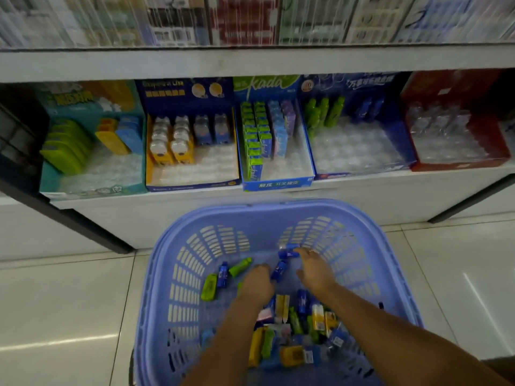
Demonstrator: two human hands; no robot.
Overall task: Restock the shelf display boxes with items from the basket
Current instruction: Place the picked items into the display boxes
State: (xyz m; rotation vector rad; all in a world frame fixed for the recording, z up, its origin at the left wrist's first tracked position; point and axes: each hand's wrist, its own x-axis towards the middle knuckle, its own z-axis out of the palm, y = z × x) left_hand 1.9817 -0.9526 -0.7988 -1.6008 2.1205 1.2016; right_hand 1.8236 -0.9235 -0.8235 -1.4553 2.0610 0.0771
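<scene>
The right hand (315, 271), lower centre, is stretched out, fingertips laid against a small blue bottle (288, 252), thumb apart. The left hand (257, 282) is curled beside a second blue bottle (278, 270); whether it is gripped cannot be told. Both are sunk in a slotted lilac plastic basket (278, 204) on glossy pale tiles (69, 302). Above, cardboard display boxes (278, 185) are ranged on a white shelf (362, 196).

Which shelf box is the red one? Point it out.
The red box at the far right end of the shelf; the other four are teal or blue.
</scene>
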